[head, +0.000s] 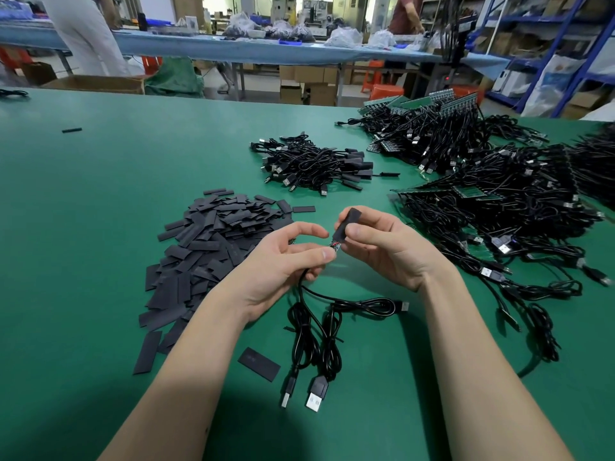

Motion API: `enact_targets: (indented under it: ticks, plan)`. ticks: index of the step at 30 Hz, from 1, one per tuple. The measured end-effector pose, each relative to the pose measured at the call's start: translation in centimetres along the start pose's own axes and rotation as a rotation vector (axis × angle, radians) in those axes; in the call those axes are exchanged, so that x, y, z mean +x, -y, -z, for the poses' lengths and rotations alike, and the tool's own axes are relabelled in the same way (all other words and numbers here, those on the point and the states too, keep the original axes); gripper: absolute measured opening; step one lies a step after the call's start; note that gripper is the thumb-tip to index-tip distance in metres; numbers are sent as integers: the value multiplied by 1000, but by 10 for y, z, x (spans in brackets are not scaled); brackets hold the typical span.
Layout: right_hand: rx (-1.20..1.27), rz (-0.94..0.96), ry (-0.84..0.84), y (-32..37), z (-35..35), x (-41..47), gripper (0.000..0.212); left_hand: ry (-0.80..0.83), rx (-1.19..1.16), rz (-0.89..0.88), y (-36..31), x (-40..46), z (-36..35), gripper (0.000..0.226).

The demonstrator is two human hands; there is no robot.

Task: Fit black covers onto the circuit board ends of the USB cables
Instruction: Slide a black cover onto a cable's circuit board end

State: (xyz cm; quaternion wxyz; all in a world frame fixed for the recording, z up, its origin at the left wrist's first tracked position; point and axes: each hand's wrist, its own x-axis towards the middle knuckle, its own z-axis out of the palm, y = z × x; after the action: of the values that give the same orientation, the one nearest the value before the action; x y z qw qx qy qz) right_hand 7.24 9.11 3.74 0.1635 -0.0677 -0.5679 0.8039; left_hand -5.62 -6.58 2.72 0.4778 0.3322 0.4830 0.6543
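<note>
My left hand [283,261] pinches the circuit board end [334,246] of a black USB cable [319,331], whose cords hang down to USB plugs [316,395] on the green table [100,194]. My right hand [386,247] pinches a black cover [347,224] between thumb and fingers. The cover sits over most of the board, with only the wired end showing. A pile of loose black covers [213,247] lies to the left of my hands.
A heap of covered cables [312,164] lies beyond my hands. Big tangles of cables with green boards [499,201] fill the right side. A single cover [259,364] lies near my left forearm. People stand at a far blue bench [233,44].
</note>
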Motion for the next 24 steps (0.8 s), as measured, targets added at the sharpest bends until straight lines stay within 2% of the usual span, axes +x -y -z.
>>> enact_targets:
  ticks: [8, 13, 19, 24]
  plan:
    - [-49, -11, 1, 4, 3, -2, 20, -61, 28, -15, 1, 1, -5, 57]
    - [-65, -50, 22, 6, 5, -4, 21, 19, 50, 29, -1, 0, -5, 47]
    - [28, 20, -55, 0, -2, 1, 17, -21, -45, 17, -2, 2, -5, 44]
    - [4, -34, -17, 0, -5, 2, 16, -21, -36, 26, -1, 1, -3, 42]
